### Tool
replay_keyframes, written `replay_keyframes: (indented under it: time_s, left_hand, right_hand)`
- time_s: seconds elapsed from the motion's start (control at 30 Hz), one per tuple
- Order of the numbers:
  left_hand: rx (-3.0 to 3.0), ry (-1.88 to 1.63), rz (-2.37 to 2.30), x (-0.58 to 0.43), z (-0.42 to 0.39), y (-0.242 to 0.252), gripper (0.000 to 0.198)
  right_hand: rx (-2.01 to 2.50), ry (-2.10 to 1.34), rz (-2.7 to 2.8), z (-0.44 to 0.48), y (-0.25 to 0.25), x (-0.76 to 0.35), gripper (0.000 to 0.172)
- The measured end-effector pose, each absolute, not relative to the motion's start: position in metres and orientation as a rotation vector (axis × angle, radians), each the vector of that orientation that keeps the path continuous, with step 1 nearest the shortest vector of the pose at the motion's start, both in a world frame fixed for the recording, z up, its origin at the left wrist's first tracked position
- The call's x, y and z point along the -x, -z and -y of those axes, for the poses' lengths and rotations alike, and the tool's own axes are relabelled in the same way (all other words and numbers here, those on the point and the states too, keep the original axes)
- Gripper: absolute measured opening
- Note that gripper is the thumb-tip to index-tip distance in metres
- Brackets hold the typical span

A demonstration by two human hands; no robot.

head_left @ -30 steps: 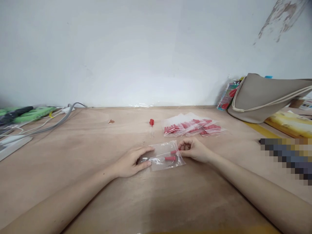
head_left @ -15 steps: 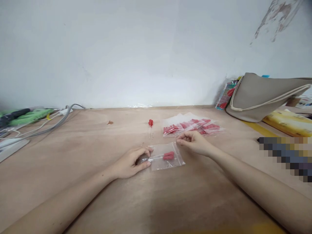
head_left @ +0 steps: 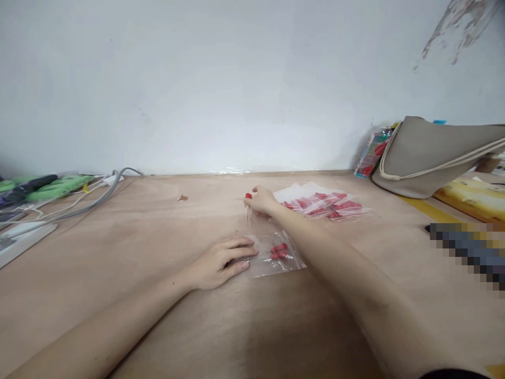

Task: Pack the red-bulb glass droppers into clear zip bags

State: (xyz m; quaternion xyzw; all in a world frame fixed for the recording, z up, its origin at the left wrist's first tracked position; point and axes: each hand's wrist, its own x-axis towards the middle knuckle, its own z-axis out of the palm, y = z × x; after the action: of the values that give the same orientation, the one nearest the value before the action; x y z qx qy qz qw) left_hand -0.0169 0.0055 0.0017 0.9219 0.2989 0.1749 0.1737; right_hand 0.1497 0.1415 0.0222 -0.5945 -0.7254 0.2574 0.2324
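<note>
A clear zip bag lies flat on the wooden table, with red-ended pieces inside. My left hand rests on the bag's left end, fingers stretched out and slightly spread, pressing it rather than gripping it. Beyond the bag, my right hand has its thumb and forefinger around the red tops of a small bunch of thin-stemmed pieces. Their pale stems hang toward me; the exact kind is too small to make out. My right forearm crosses over the bag's right edge.
A pile of filled zip bags lies behind my right forearm. A grey bag and a colourful package stand at the back right. Cables and green items lie at left; a small brown scrap lies further back.
My right hand has left the bag's zip end and reached forward and left to the bunch of red-topped pieces. My left fingers have straightened over the bag.
</note>
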Motion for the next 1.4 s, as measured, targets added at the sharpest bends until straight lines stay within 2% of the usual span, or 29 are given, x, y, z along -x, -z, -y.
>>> replay_keyframes:
  time_s: [0.1, 0.27, 0.43, 0.7, 0.8, 1.0, 1.17, 1.4]
  left_hand:
    - [-2.614, -0.486, -0.856, 0.017, -0.006, -0.001, 0.034]
    - [-2.607, -0.486, -0.862, 0.017, -0.007, -0.001, 0.034]
    - [-2.614, -0.478, -0.86, 0.017, -0.008, 0.0, 0.034]
    - [-2.616, -0.472, -0.857, 0.018, -0.008, -0.001, 0.034]
    - [-2.633, -0.48, -0.855, 0.018, -0.008, -0.001, 0.034]
    - [-2.641, -0.485, -0.845, 0.017, -0.007, -0.003, 0.032]
    - [-2.643, -0.457, -0.852, 0.016, -0.006, -0.005, 0.029]
    - [-2.659, -0.493, -0.844, 0.017, -0.007, -0.003, 0.028]
  right_hand:
    - [1.711, -0.605, 2.014, -0.149, -0.019, -0.139, 0.052]
    - [1.826, -0.651, 2.089, -0.148, -0.023, -0.143, 0.023]
    - [1.869, -0.749, 2.097, -0.137, -0.028, -0.161, 0.01]
    - [1.771, -0.851, 1.946, -0.125, -0.039, -0.177, 0.02]
    - [1.615, -0.92, 1.765, -0.117, -0.04, -0.196, 0.031]
    - [1.221, -0.902, 1.268, -0.076, -0.01, -0.259, 0.044]
    - [1.161, -0.879, 1.12, -0.047, 0.014, -0.286, 0.054]
    - [1.133, -1.03, 1.093, -0.038, 0.019, -0.271, 0.061]
